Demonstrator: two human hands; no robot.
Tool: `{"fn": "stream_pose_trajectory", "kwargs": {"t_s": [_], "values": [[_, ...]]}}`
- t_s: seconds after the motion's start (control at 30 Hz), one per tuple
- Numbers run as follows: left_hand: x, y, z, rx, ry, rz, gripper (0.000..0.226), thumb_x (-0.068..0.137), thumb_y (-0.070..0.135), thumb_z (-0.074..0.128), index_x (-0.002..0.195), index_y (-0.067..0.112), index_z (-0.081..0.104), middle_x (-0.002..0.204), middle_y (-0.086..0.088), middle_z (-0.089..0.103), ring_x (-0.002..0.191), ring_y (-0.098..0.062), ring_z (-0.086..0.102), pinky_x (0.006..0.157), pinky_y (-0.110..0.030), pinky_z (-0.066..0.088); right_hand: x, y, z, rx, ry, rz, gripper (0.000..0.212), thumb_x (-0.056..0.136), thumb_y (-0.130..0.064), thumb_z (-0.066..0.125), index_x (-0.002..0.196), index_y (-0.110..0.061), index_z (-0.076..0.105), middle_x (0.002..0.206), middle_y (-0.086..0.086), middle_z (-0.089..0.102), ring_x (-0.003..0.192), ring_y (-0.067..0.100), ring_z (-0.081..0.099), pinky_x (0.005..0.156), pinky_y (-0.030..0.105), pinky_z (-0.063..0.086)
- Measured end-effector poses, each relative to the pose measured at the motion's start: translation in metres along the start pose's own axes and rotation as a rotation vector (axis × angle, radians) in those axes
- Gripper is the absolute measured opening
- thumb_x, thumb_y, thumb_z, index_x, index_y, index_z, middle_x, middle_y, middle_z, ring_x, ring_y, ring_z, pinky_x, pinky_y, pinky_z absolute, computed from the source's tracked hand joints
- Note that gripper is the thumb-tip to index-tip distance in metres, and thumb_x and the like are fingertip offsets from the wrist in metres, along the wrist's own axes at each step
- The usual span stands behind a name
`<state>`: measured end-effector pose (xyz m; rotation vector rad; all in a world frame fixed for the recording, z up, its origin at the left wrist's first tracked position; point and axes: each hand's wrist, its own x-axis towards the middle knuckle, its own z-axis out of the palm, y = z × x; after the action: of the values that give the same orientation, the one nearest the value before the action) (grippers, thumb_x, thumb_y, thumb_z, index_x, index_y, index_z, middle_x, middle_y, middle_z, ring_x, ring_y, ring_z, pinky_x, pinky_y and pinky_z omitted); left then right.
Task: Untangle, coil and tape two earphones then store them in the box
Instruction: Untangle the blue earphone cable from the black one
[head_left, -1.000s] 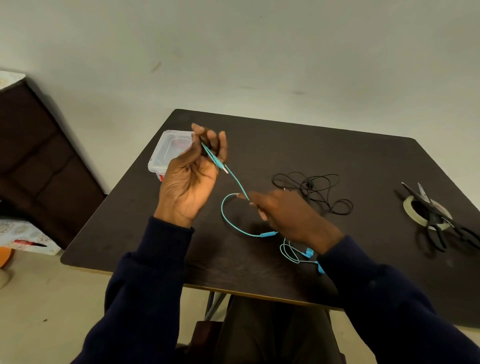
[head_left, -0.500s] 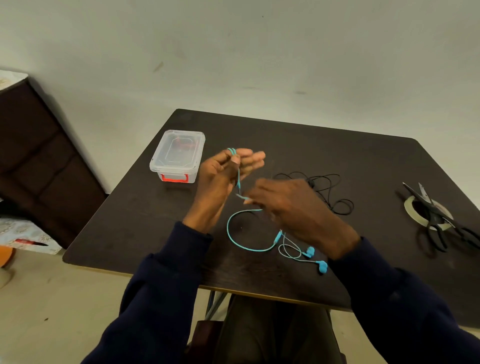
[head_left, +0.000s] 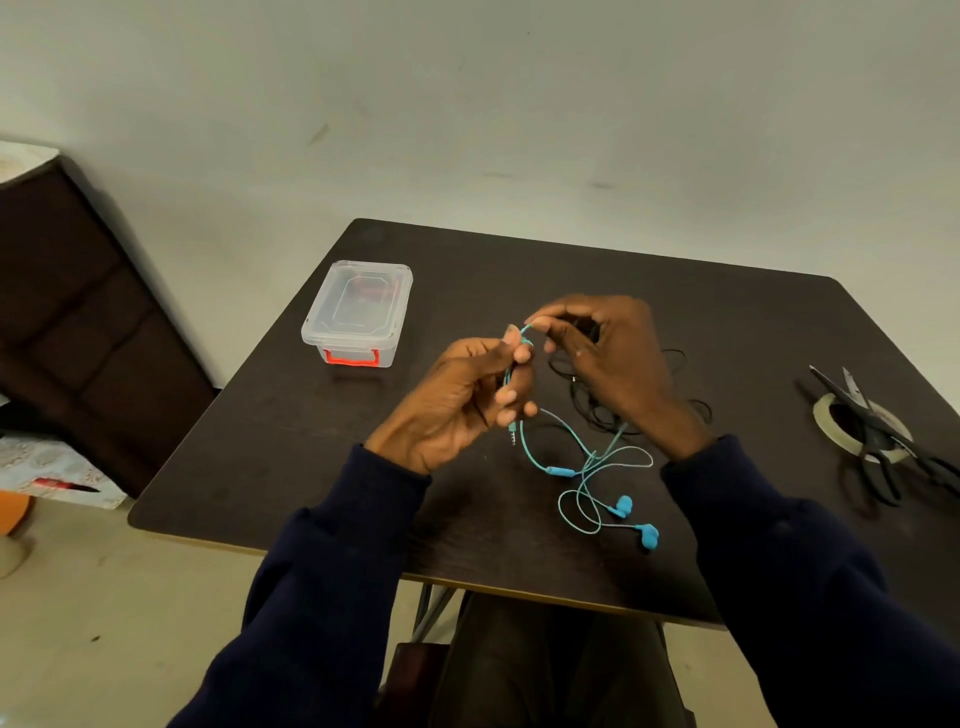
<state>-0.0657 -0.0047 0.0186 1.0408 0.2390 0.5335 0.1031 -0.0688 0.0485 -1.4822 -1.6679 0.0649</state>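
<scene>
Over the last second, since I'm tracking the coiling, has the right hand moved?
Yes. The right hand moved farther out: it lay on the near side of the black earphones and now covers part of them.

Left hand (head_left: 457, 400): raised, fingers curled round teal cord (head_left: 561, 472)
Right hand (head_left: 608, 358): raised, fingertips pinching the cord's top loop

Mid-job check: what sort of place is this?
Likely a plain room in a home: a dark square wooden table near a bare pale wall, with a dark wooden cabinet at left.
</scene>
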Motion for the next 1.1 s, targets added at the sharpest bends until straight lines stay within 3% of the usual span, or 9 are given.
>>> {"fn": "stream_pose_trajectory", "kwargs": {"t_s": [0.13,0.2,0.3,0.43,0.6,0.7,0.83,0.97,1.1], "values": [[0.001,0.005,0.000,-0.302,-0.039,0.127,0.034,0.101,0.013,0.037,0.090,0.005,0.067,0.094,-0.018,0.074,0.086,-0.032,0.075,0.082,-0.039,0.060,-0.011,0.007,0.013,0.046,-0.104,0.040,0.020,0.097,-0.006,0.060,0.090,-0.010,0.078,0.076,-0.008,0.074,0.068,0.010,0.070,0.063,0.040,0.055],[0.003,0.008,-0.004,-0.373,-0.090,0.228,0.028,0.097,0.010,0.037,0.107,0.001,0.062,0.125,-0.027,0.065,0.117,-0.042,0.063,0.100,-0.047,0.053,-0.020,0.006,0.021,0.029,-0.200,0.062,0.026,0.097,0.000,0.058,0.083,-0.010,0.076,0.064,-0.018,0.068,0.053,0.008,0.061,0.055,0.030,0.047],[0.008,0.007,-0.013,-0.359,-0.062,0.354,0.030,0.099,0.007,0.036,0.124,0.000,0.052,0.144,-0.029,0.050,0.136,-0.043,0.047,0.115,-0.050,0.038,-0.033,-0.001,0.032,0.093,-0.320,0.072,0.022,0.104,-0.013,0.055,0.112,-0.013,0.075,0.068,-0.008,0.072,0.049,0.008,0.059,0.053,0.030,0.049],[0.011,0.002,-0.021,-0.328,0.130,0.479,0.037,0.094,0.004,0.044,0.130,-0.004,0.047,0.141,-0.030,0.052,0.132,-0.044,0.052,0.117,-0.050,0.035,-0.042,-0.009,0.036,-0.010,-0.444,-0.046,0.026,0.105,-0.023,0.053,0.119,-0.013,0.072,0.072,-0.008,0.072,0.059,0.000,0.061,0.063,0.015,0.046],[0.009,-0.001,-0.023,0.109,0.359,0.410,0.026,0.105,0.004,0.036,0.120,0.002,0.058,0.111,-0.016,0.074,0.097,-0.033,0.073,0.090,-0.037,0.056,-0.038,-0.017,0.023,-0.204,-0.366,-0.178,0.043,0.104,-0.044,0.044,0.090,-0.015,0.072,0.074,-0.006,0.068,0.063,0.010,0.062,0.060,0.043,0.053],[0.011,-0.008,-0.014,0.258,0.378,0.294,0.030,0.103,-0.001,0.035,0.110,0.001,0.064,0.093,-0.013,0.076,0.080,-0.025,0.073,0.076,-0.032,0.058,-0.024,-0.019,0.008,-0.336,-0.201,-0.281,0.028,0.101,-0.038,0.055,0.107,-0.021,0.077,0.091,-0.001,0.075,0.071,0.018,0.067,0.060,0.037,0.055],[0.009,-0.010,-0.002,0.402,0.275,0.197,0.037,0.100,-0.002,0.028,0.096,-0.015,0.062,0.073,-0.027,0.064,0.053,-0.029,0.060,0.056,-0.029,0.054,-0.006,-0.015,-0.007,-0.376,-0.088,-0.340,0.013,0.097,-0.023,0.067,0.102,-0.017,0.077,0.089,0.000,0.072,0.077,0.019,0.066,0.064,0.040,0.053],[0.009,-0.010,0.001,0.279,0.207,0.089,0.037,0.096,0.014,0.029,0.085,0.004,0.063,0.052,-0.004,0.037,0.040,-0.013,0.029,0.051,-0.029,0.041,0.004,-0.008,-0.006,-0.327,-0.010,-0.314,0.008,0.094,-0.012,0.071,0.095,-0.014,0.078,0.090,0.000,0.074,0.082,0.018,0.067,0.072,0.040,0.054],[0.006,-0.006,-0.004,-0.003,0.010,0.001,0.039,0.107,0.027,0.030,0.091,0.006,0.058,0.054,0.003,0.034,0.039,-0.005,0.022,0.051,-0.026,0.032,0.004,0.000,-0.002,-0.168,0.026,-0.222,0.009,0.095,-0.012,0.071,0.098,-0.011,0.080,0.090,-0.002,0.076,0.081,0.003,0.066,0.076,0.022,0.054]]}}
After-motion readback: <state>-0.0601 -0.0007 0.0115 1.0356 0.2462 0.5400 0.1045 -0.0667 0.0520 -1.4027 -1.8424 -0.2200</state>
